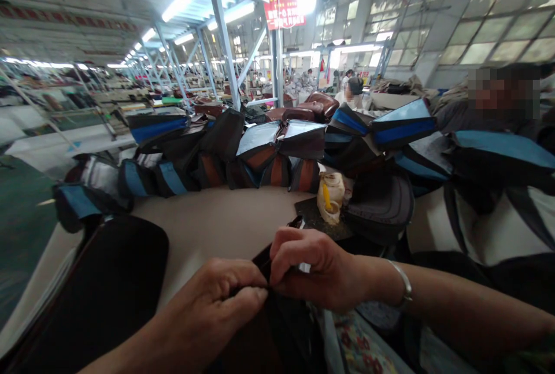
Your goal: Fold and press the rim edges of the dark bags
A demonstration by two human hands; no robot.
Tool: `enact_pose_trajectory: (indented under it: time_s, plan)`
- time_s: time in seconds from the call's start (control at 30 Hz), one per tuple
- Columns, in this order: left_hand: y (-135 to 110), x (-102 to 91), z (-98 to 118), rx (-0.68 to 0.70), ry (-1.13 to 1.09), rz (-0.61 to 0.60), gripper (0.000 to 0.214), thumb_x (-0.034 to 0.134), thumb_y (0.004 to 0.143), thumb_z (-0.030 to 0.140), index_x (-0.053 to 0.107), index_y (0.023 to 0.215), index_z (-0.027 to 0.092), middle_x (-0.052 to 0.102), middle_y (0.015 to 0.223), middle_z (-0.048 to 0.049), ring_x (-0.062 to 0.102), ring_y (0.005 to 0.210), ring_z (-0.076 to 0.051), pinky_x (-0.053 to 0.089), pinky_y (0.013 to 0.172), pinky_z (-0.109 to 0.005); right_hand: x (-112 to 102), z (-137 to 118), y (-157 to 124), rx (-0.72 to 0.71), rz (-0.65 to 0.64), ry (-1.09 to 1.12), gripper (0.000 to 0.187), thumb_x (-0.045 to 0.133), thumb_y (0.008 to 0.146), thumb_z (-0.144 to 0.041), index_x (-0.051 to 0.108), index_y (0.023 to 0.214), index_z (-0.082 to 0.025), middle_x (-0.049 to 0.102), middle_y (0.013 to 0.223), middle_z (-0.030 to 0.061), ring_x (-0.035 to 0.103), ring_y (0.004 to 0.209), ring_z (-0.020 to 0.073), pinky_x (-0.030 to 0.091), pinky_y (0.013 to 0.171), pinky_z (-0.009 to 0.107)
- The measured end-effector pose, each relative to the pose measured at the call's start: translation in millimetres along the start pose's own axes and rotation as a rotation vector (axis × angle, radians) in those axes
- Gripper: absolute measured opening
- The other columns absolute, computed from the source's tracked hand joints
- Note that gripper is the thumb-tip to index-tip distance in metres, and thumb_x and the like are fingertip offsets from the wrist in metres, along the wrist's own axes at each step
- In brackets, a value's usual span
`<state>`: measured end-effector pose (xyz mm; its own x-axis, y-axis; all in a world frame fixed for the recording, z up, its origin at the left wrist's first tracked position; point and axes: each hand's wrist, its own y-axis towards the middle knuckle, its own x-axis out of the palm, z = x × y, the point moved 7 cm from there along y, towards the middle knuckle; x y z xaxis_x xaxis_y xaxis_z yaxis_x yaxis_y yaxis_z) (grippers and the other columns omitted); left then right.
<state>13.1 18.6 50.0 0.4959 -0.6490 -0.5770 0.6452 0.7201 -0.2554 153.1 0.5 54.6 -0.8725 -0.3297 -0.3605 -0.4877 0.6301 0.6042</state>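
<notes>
The dark fabric piece (281, 328) pinched between the left hand (217, 299) and the right hand (312, 270) is mostly covered by them, and its lower part runs off the bottom edge. Both hands' fingertips curl out of sight into its fold. Left of the left hand, a black panel (113, 281) is cut by the frame's corner. Beyond the right hand, a cream object (330, 196) is too small to identify.

Bare tabletop (217, 218) ahead; bag pile (277, 154) walls far edge.
</notes>
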Motion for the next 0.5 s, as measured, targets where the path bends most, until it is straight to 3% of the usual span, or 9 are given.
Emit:
enact_pose_trajectory:
  time_s: [0.1,0.2,0.27,0.33,0.4,0.5]
  plan:
    - [1.7,-3.3,-12.3,-0.066,-0.142,-0.033,0.042,0.047,0.091,0.053,0.054,0.068,0.019,0.045,0.07,0.0006,0.042,0.068,-0.017,0.033,0.059,-0.026,0.4,-12.2,-4.0,-0.133,-0.059,-0.117,0.006,0.06,0.092,-0.012,0.066,0.091,-0.012,0.056,0.088,0.0066,0.055,0.079,0.0124,0.048,0.071,0.023]
    - [7.5,9.0,-24.4,-0.06,-0.178,-0.212,0.05,0.05,0.095,0.062,0.046,0.068,0.02,0.029,0.064,0.0054,0.023,0.058,-0.013,0.019,0.051,-0.027,4.2,-20.7,-10.7,-0.26,-0.085,-0.317,0.011,0.055,0.088,-0.011,0.064,0.094,-0.012,0.058,0.091,0.0096,0.053,0.08,0.0154,0.048,0.073,0.028]
    - [9.1,15.7,-28.2,-0.032,-0.149,-0.28,0.049,0.052,0.096,0.061,0.05,0.072,0.019,0.028,0.064,0.0065,0.021,0.059,-0.012,0.017,0.051,-0.027,8.5,-26.9,-16.5,-0.349,-0.092,-0.447,0.015,0.052,0.085,-0.012,0.064,0.094,-0.011,0.059,0.091,0.0114,0.05,0.078,0.0172,0.047,0.073,0.032]
    - [7.9,17.5,-28.6,-0.016,-0.113,-0.271,0.046,0.053,0.097,0.06,0.057,0.078,0.017,0.032,0.066,0.0062,0.026,0.061,-0.013,0.021,0.053,-0.026,9.3,-32.6,-20.8,-0.383,-0.087,-0.448,0.016,0.051,0.084,-0.015,0.063,0.094,-0.01,0.059,0.091,0.0122,0.051,0.077,0.0179,0.047,0.072,0.033]
    - [4.1,17.2,-27.0,-0.01,-0.078,-0.243,0.045,0.053,0.096,0.059,0.061,0.081,0.017,0.038,0.069,0.0054,0.032,0.063,-0.013,0.025,0.055,-0.026,2.3,-32.0,-19.6,-0.28,-0.055,-0.269,0.012,0.052,0.091,-0.017,0.062,0.093,-0.011,0.06,0.092,0.0115,0.056,0.082,0.0173,0.05,0.074,0.03]
    - [-1.6,13.9,-24.0,0.015,0.007,-0.179,0.043,0.052,0.098,0.057,0.061,0.081,0.019,0.045,0.074,0.0043,0.04,0.068,-0.014,0.031,0.059,-0.025,-11.7,-14.2,-12.2,0.052,0.014,-0.002,0.02,0.044,0.103,-0.022,0.061,0.099,-0.012,0.059,0.099,0.0103,0.06,0.087,0.0147,0.052,0.079,0.028]
